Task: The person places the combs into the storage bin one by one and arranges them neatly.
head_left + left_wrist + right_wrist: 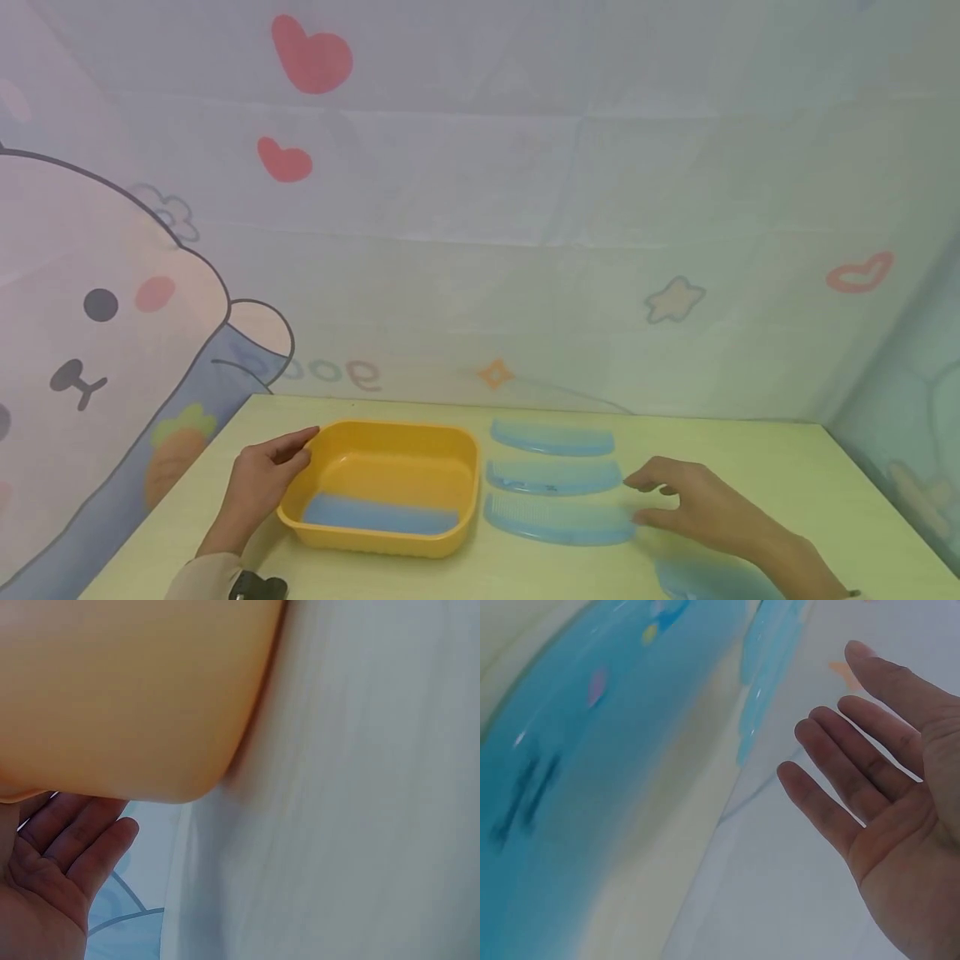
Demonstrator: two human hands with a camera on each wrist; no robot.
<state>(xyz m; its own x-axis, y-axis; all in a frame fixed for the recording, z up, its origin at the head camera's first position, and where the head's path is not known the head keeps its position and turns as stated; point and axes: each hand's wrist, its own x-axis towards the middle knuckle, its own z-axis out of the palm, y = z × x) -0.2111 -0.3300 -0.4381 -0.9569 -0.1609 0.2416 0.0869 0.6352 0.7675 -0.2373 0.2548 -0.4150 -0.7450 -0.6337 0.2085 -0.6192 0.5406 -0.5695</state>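
Observation:
My left hand [262, 479] is at the left rim of a yellow plastic basin [405, 546], its thumb and forefinger touching the rim. In the left wrist view the other fingers [101, 851] stretch loosely beside the basin wall [135, 697]. A blue comb [378, 514] lies inside, along the near side. My right hand [697, 504] hovers by the right ends of the combs, fingers spread and slightly bent, holding nothing. Three translucent blue combs, a far one [553, 438], a middle one [553, 477] and a near one [558, 520], lie in a row right of the basin.
Another blue comb [708, 579] lies under my right forearm, partly hidden. The pale table [780, 467] ends at a printed cloth backdrop [465, 292] behind and at the right. A dark strap device [258, 586] sits on the left wrist.

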